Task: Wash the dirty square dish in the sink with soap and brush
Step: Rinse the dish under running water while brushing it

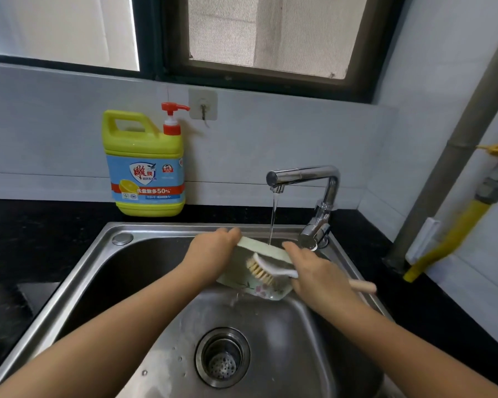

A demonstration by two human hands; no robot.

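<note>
Left hand [213, 251] grips far edge of square dish [259, 285], tilted over sink [98, 271]; right hand [314, 271] clenched on brush [263, 270], bristles on dish beside it, tap [302, 176] running above. Risk: wet dish slips from left hand, chips on steel

This is a home kitchen. A stainless steel sink [104, 254] with a strainer drain [222, 357] is set into a black stone table [26, 225], under a chrome faucet [308, 179] running water. A yellow pump jug of dish soap [145, 165] stands against the white tiled wall [270, 145], below a dark-framed window [270, 79]. A yellow gas pipe [454, 237] runs down the right corner.
</note>
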